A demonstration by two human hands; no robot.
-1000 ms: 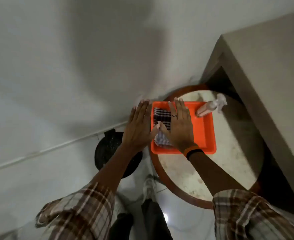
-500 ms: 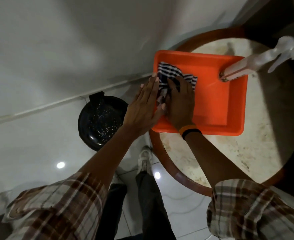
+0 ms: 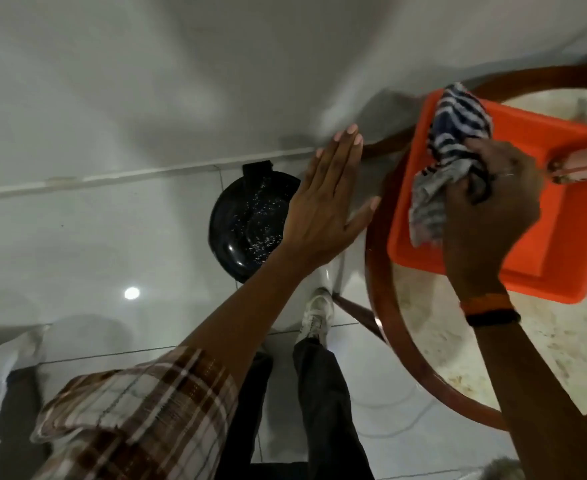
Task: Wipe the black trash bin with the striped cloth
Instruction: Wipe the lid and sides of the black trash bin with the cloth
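Above the orange tray [image 3: 544, 258] on the round table [image 3: 562, 348]: right hand [image 3: 486, 216] fisted around striped cloth [image 3: 454, 147], lifting it clear. Left of tray, on the floor: black trash bin [image 3: 247, 220], partly under flat, empty left hand [image 3: 323, 206], likely reaching to steady it.

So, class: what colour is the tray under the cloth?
Orange. The tray shows plainly in the head view, with the striped cloth bunched in the right hand above it.

Right hand [image 3: 486, 209] grips striped cloth [image 3: 454, 140] above orange tray [image 3: 544, 244].
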